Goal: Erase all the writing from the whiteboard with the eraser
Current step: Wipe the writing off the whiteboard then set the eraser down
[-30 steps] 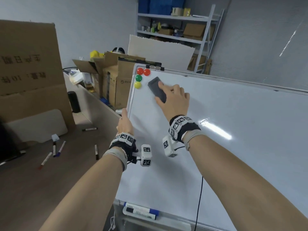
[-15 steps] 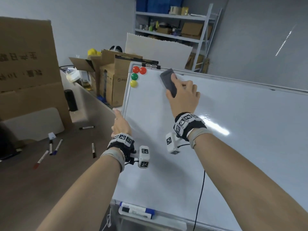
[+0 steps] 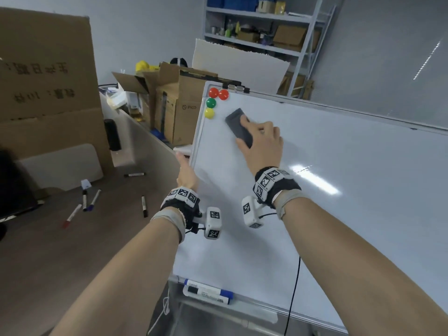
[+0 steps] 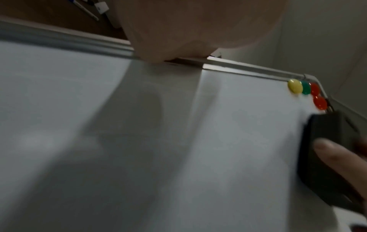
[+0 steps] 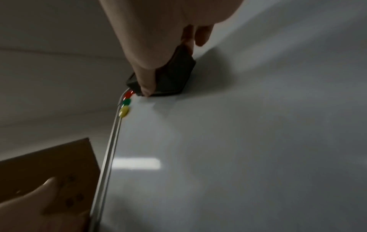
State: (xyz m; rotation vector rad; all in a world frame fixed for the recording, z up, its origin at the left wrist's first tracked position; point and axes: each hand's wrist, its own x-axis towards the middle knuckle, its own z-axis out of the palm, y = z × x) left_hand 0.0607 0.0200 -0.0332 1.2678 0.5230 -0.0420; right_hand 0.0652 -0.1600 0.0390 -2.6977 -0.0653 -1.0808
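The whiteboard (image 3: 339, 190) is the largest thing here. It stands tilted in front of the person, and its visible surface looks clean; I see no writing on it in any view, though the far right part is out of frame. At its bottom edge a tray (image 3: 254, 309) carries two markers (image 3: 208, 293).

The right hand (image 3: 263, 144) grasps the black eraser (image 3: 238, 127), thumb on one long side and fingers curled over the other, and presses it flat on the board in the upper left area. The left hand (image 3: 186, 174) is at the left frame of the board. Its thumb lies along the frame, but the other fingers go behind the edge, so I cannot tell if it really grips or only leans there.

Just beside the eraser, in the top left corner, sit four small magnets: two red magnets (image 3: 218, 93), a green magnet (image 3: 210, 102) and a yellow magnet (image 3: 209, 113).

I think the main risk is these magnets. The eraser is near them, and a stroke further to the left could push them off the board. Another risk: hard pressing may swing the tilted board if the left hand does not hold it firmly.
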